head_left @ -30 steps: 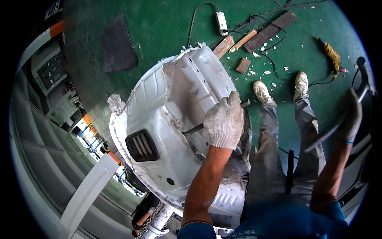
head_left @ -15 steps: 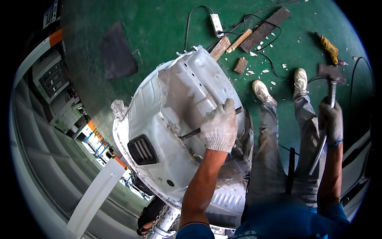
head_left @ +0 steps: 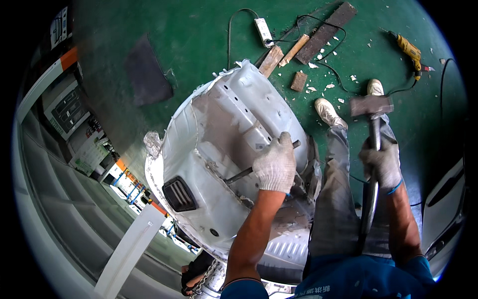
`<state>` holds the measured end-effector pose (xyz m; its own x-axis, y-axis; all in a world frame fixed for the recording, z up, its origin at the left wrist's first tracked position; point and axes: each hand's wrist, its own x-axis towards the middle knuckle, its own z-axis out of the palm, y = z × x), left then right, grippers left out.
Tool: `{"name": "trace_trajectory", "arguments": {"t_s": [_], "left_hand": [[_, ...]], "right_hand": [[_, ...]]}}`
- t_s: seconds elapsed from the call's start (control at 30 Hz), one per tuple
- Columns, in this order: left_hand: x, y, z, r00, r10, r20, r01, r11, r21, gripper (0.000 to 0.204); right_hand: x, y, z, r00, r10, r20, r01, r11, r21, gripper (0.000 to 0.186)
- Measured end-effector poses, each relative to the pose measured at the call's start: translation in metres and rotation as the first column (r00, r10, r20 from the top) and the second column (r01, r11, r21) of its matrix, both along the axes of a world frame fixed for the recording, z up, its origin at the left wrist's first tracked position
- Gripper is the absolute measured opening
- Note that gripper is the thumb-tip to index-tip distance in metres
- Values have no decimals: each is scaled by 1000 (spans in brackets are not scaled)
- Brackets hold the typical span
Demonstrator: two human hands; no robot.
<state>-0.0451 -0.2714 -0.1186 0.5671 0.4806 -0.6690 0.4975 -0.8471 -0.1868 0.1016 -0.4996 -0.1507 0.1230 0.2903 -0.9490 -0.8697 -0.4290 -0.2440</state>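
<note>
In a white knitted glove, my left hand (head_left: 275, 163) is wrapped round a long dark steel chisel (head_left: 239, 176). Its lower end meets a torn seam in the white car body section (head_left: 231, 214); the tip's exact shape is too small to tell. The blunt end sticks out past my fingers on the right. My right hand (head_left: 382, 162), gloved too, grips the metal handle of a hammer (head_left: 371, 105) above my legs. The hammer's heavy block head points away from me, apart from the chisel and slightly blurred.
Beyond the car section lie a power strip (head_left: 263, 33) with cables, a dark plank (head_left: 326, 32), wood blocks (head_left: 298, 81) and white chips on the green floor. A yellow power drill (head_left: 409, 51) lies far right. A chain (head_left: 203, 280) hangs by a post, near another person's arm.
My right hand has swung the hammer leftward and nearer to the car section. My left hand still holds the chisel at the seam. The whole view has shifted slightly.
</note>
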Motion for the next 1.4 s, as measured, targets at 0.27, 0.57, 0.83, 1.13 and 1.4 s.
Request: {"name": "trace_trajectory", "arguments": {"t_s": [0.27,0.57,0.83,1.13,1.4], "left_hand": [[3,-17,-4,981,-81,-174,58,989,-134,33],[-1,-21,-13,950,-146,-277,98,979,-181,49],[1,-4,-14,959,-177,-219,172,984,-40,36],[2,-7,-9,982,-58,-178,70,996,62,26],[2,-5,-2,987,-56,-151,64,997,46,29]], "right_hand": [[5,-61,-87,982,-178,60,183,980,-81,20],[-19,-99,-176,985,-170,43,174,979,-104,27],[-20,-95,-179,982,-189,9,190,980,-59,27],[0,-92,-177,990,-129,56,131,990,-47,30],[-5,-103,-181,990,-94,107,103,992,-78,34]]}}
